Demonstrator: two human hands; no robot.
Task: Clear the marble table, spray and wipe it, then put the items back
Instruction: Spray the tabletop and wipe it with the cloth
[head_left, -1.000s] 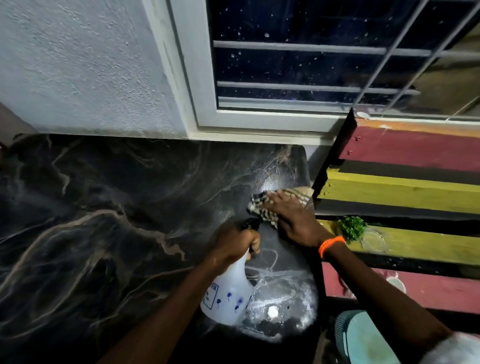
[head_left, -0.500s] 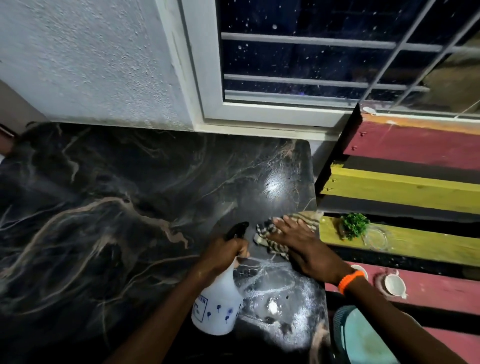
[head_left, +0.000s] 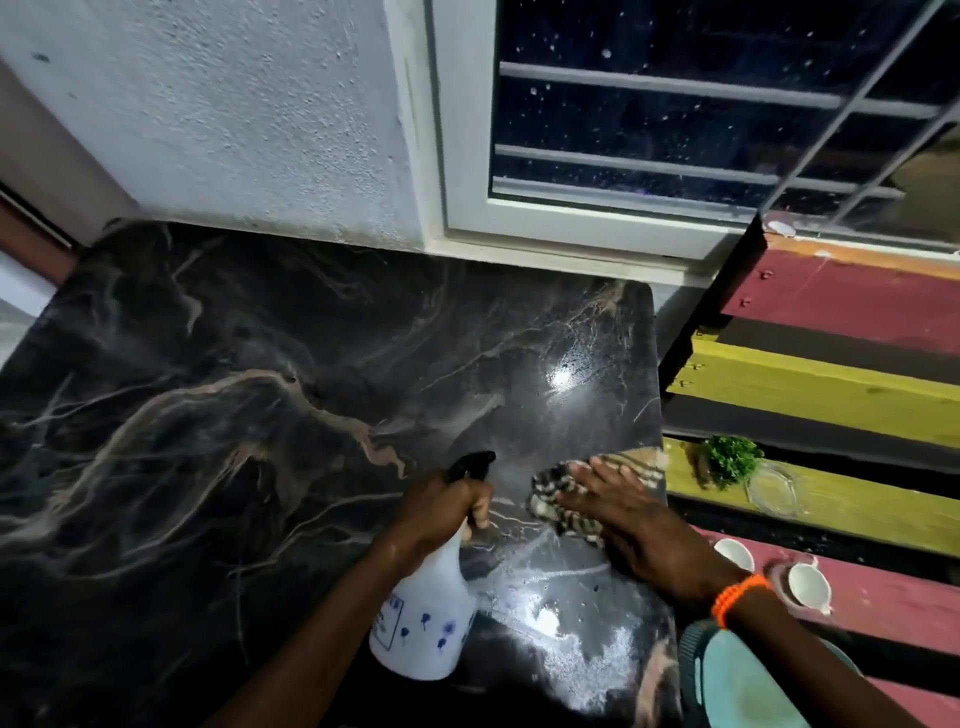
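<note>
The black marble table (head_left: 260, 415) with pale veins fills the left and middle of the view, and wet patches glint near its right edge. My left hand (head_left: 441, 506) grips the neck of a white spray bottle (head_left: 426, 618) with a black nozzle, held just above the table. My right hand (head_left: 639, 525) lies flat, fingers spread, pressing a striped brown cloth (head_left: 566, 488) onto the marble at the table's right edge.
A slatted bench (head_left: 831, 395) in red, yellow and black stands right of the table. It carries a small green plant (head_left: 732, 460), a glass dish (head_left: 774, 491) and two white cups (head_left: 805, 584). A white wall and a barred window rise behind.
My right hand has dragged the cloth toward me along the table's right edge. The left hand and bottle have shifted slightly with it. The view has tilted, showing more of the bench.
</note>
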